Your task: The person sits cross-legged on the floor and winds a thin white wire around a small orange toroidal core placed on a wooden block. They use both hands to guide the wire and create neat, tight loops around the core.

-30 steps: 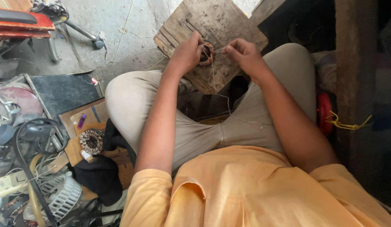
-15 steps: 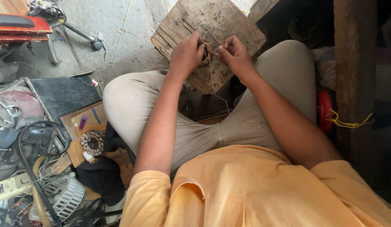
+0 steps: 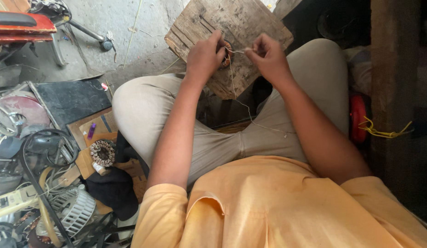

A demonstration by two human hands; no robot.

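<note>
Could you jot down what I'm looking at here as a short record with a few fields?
Setting: person seated cross-legged over a concrete floor
Left hand: grips a small wound coil over a worn wooden board
Right hand: pinches a thin thread drawn taut from the coil
Nearby: another ring-shaped coil, a black cloth

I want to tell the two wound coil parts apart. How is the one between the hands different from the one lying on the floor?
The coil part between the hands is held against the wooden board, mostly hidden by the left hand; the coil part on the floor lies untouched and fully visible. A thin thread runs from the first to the right hand; the second shows none. Both look like rings with copper-coloured winding.
</note>
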